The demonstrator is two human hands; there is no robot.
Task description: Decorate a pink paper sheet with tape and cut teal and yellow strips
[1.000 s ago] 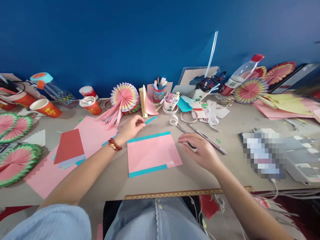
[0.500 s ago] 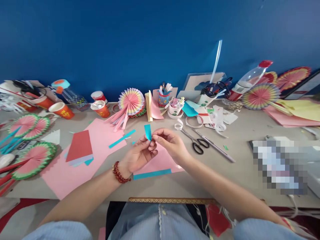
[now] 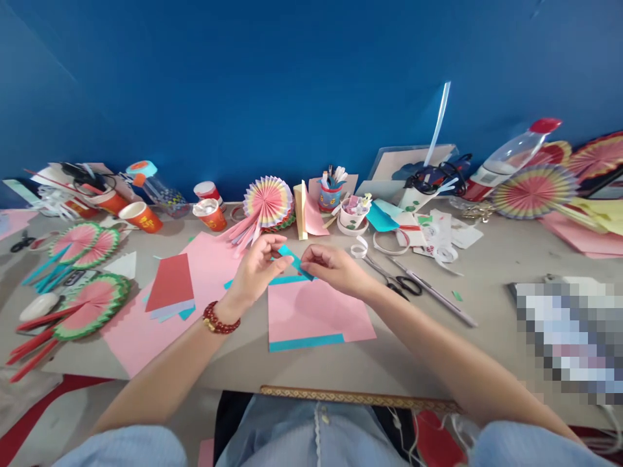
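Note:
A short blue paper strip is stretched between my two hands above the table. My left hand pinches its upper left end between thumb and fingers. At the lower right end, my right hand grips the strip with thumb and forefinger. Below them lies a pink paper sheet with a blue strip along its near edge. Another blue strip runs by its far edge, partly hidden by my hands.
Scissors and a lilac pen-shaped cutter lie to the right. Red paper rests on larger pink paper at left. Paper fans, cups and a plastic bottle line the back.
The blue strip has gone from upright to slanting between my hands. My left hand has risen and turned, uncovering the pink sheet. The view has shifted left.

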